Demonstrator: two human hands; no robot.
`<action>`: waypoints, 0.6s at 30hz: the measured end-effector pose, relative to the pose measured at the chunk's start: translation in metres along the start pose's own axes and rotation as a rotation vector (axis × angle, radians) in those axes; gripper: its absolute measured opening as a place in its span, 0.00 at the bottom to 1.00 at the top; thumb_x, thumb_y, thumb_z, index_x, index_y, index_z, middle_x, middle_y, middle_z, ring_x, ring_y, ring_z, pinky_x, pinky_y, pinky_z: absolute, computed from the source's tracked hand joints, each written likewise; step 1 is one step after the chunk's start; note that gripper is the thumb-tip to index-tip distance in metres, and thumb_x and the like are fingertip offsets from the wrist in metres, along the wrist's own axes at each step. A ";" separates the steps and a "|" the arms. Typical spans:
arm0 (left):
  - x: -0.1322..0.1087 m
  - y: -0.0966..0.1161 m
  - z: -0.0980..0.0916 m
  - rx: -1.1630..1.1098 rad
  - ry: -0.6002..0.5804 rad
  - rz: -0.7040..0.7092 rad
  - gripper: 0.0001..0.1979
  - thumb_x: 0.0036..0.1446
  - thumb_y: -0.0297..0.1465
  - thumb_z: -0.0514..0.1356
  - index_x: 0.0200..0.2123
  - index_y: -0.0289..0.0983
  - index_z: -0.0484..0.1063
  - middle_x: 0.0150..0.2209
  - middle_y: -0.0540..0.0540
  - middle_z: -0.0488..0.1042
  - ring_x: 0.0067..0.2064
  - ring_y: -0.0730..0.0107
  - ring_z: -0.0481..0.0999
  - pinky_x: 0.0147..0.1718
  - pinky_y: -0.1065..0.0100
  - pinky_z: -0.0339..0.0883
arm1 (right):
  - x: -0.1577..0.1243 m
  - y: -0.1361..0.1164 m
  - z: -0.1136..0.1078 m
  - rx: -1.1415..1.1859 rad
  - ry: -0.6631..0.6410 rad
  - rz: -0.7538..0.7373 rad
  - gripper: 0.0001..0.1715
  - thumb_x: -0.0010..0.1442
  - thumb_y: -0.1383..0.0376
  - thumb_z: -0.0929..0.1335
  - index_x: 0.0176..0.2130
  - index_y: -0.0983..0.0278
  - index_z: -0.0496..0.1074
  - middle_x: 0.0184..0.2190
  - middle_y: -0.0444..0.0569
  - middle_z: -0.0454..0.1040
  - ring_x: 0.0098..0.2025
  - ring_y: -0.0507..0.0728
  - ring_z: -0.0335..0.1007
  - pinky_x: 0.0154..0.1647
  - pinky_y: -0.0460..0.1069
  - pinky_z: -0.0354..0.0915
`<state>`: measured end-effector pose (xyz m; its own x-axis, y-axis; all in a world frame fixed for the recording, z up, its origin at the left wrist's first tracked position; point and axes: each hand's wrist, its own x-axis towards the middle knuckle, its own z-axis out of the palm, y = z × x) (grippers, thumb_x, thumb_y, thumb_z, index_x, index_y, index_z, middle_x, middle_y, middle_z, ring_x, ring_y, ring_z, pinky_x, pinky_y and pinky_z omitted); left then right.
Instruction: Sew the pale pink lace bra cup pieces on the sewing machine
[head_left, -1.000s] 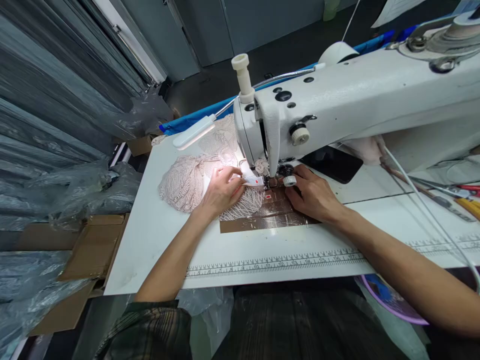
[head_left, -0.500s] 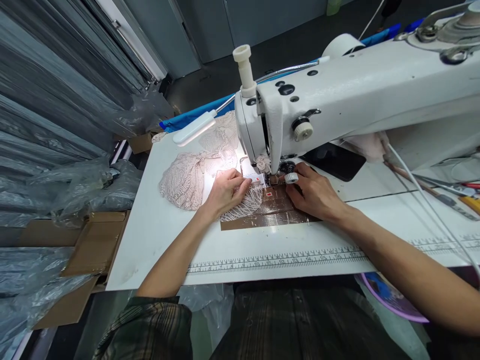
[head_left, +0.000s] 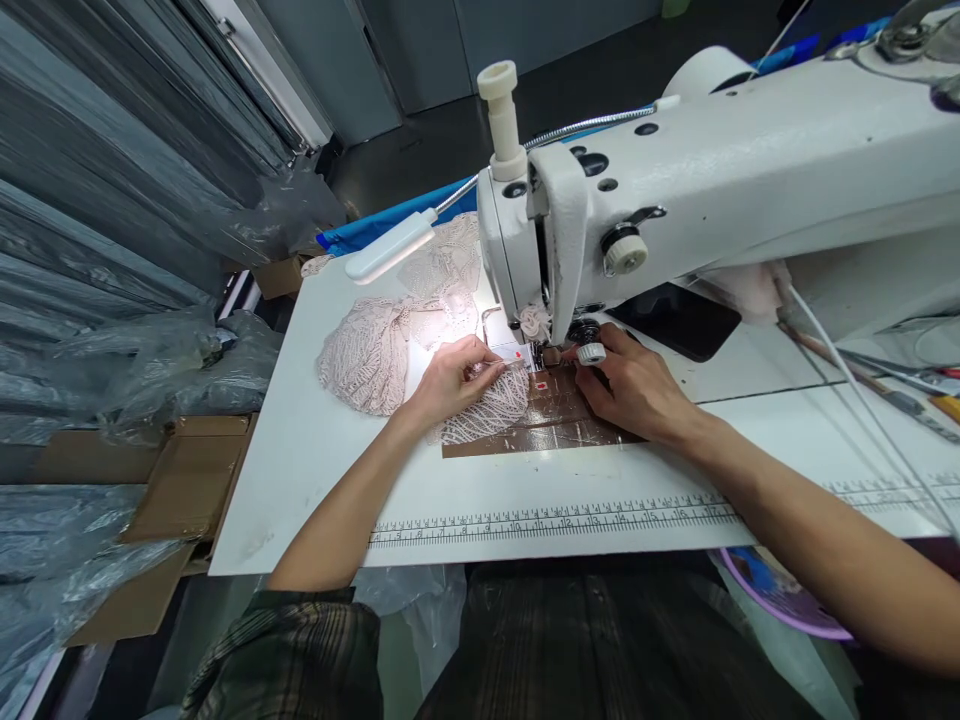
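Observation:
A white sewing machine (head_left: 720,170) stands on a white table (head_left: 315,440). Pale pink lace fabric (head_left: 375,350) lies spread to the left of the needle, lit by a small lamp. My left hand (head_left: 450,378) rests on the lace just left of the presser foot, fingers pinched on its edge beside a small white label with a red mark (head_left: 517,355). My right hand (head_left: 634,385) lies on the brown taped patch (head_left: 555,425) right of the needle, fingers curled and pressing the material near a white knob (head_left: 591,353).
A gooseneck lamp (head_left: 390,250) hangs over the lace. A ruler strip (head_left: 555,520) runs along the table's front edge. A black phone (head_left: 675,320) lies under the machine arm. Tools lie at the far right (head_left: 900,395). Cardboard boxes (head_left: 187,480) and plastic-wrapped rolls stand on the left.
The white label has slid further under the presser foot, and my left hand followed it slightly toward the needle. The view shifted a little; my right hand stays put.

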<state>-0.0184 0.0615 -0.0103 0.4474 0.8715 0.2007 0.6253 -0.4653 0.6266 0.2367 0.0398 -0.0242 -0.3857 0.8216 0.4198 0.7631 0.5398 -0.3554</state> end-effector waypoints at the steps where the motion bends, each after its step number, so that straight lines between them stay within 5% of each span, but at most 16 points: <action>1: 0.000 0.001 0.000 -0.066 -0.017 -0.045 0.10 0.62 0.37 0.61 0.34 0.37 0.76 0.31 0.47 0.72 0.26 0.77 0.65 0.20 0.72 0.59 | 0.000 0.000 0.000 -0.002 0.001 -0.003 0.18 0.63 0.66 0.59 0.36 0.67 0.77 0.39 0.56 0.71 0.32 0.56 0.67 0.31 0.50 0.61; 9: -0.002 0.003 0.003 -0.324 -0.088 -0.281 0.12 0.60 0.39 0.62 0.34 0.35 0.74 0.27 0.49 0.70 0.22 0.80 0.61 0.18 0.74 0.54 | 0.000 0.000 0.000 -0.008 -0.006 -0.001 0.18 0.64 0.66 0.59 0.37 0.68 0.77 0.39 0.56 0.71 0.34 0.57 0.68 0.32 0.50 0.62; 18: -0.001 0.006 0.007 -0.221 -0.042 -0.261 0.13 0.61 0.40 0.60 0.31 0.36 0.70 0.23 0.51 0.68 0.22 0.77 0.63 0.20 0.73 0.56 | 0.001 -0.001 -0.001 0.018 -0.038 0.027 0.16 0.63 0.67 0.60 0.38 0.67 0.76 0.41 0.56 0.71 0.36 0.58 0.69 0.35 0.51 0.64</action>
<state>-0.0109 0.0571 -0.0122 0.3193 0.9475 -0.0160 0.5706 -0.1787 0.8016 0.2360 0.0395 -0.0228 -0.3847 0.8419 0.3785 0.7638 0.5206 -0.3816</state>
